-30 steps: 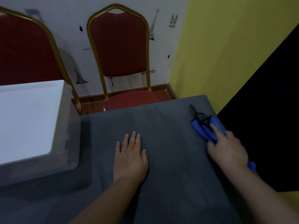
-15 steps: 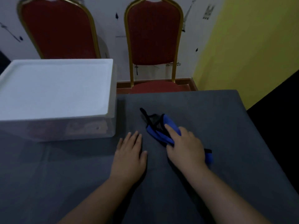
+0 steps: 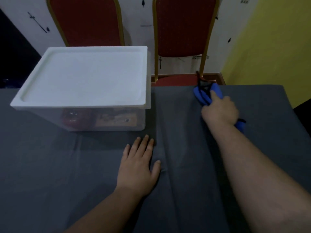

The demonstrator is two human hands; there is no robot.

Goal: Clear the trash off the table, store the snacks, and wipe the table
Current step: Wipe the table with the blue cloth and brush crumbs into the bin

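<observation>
Covering table, wrinkled grey cloth

I see a blue cloth bunched at the gray surface's far edge. A lidded clear bin holding snacks stands left.

My left hand lies flat on the table, just in front of the lidded box. Right of the box, at the far edge, my right hand holds a cloth. Two chairs stand behind.
</observation>
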